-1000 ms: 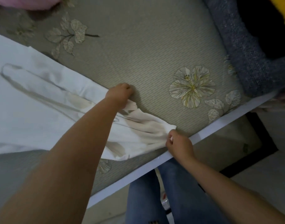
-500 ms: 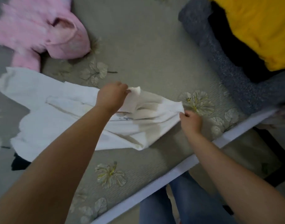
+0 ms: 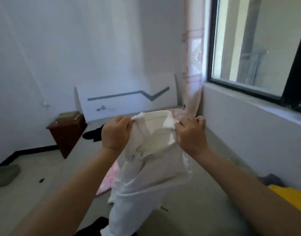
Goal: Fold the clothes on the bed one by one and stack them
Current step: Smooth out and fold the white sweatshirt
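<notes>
A white garment is held up in the air above the bed by both hands. Its top edge is pinched at one corner by the left hand, the grip clamped tight with fingers curled over the cloth, and at the other corner by the right hand, the grip closed on the fabric in the same way. The cloth between the two hands is bunched, and the rest hangs down toward the bed. A pink item is seen behind the garment, a yellow item to its right, and dark clothing beyond its left side. No brand, label or writing can be read anywhere.
</notes>
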The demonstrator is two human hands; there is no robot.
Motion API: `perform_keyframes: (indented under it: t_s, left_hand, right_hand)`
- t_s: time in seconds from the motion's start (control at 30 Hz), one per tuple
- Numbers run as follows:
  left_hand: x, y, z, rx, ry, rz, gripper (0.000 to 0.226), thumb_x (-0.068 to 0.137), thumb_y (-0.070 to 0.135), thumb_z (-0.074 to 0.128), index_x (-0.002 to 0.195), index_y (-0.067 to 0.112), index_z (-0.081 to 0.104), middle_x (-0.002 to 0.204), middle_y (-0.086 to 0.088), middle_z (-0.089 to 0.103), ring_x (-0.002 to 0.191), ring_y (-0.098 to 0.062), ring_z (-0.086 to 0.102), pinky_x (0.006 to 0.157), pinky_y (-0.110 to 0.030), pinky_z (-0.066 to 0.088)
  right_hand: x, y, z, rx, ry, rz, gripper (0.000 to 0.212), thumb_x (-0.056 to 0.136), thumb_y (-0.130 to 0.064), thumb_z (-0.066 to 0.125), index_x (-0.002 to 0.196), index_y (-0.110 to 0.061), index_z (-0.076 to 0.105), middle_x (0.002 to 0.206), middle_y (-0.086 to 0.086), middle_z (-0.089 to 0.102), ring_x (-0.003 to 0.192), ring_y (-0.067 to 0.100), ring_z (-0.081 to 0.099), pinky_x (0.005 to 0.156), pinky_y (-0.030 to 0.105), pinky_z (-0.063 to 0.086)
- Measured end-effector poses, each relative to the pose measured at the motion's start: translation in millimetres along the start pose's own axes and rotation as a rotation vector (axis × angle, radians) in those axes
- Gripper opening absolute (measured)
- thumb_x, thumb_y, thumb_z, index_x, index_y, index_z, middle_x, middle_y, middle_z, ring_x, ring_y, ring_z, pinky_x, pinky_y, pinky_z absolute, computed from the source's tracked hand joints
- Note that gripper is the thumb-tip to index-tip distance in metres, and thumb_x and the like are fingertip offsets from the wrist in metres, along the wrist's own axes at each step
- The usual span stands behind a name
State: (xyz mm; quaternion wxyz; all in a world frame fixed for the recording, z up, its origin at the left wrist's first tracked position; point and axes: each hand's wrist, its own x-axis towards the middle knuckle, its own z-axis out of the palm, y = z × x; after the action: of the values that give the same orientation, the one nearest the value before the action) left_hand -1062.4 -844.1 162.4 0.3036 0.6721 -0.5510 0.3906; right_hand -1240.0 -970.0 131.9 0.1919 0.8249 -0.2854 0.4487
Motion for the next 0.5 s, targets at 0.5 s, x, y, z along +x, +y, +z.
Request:
perform_keyframes:
  t_s: [0.5]
  left_hand:
    - [111,-23,-136,0.147,0.280,-0.376,0.031,0.098,0.022,0.042,0.098,-0.003,0.061,0.102,-0.020,0.058,0.088,-0.037,0.056,0.065,-0.031,0.032]
  right_hand:
    - [134,4,-93,0.099,0.244,0.156,0.009,0.062,0.002,0.052,0.054,0.001,0.058,0.051,0.015,0.055,0.038,0.031,0.054,0.053,0.038,0.045]
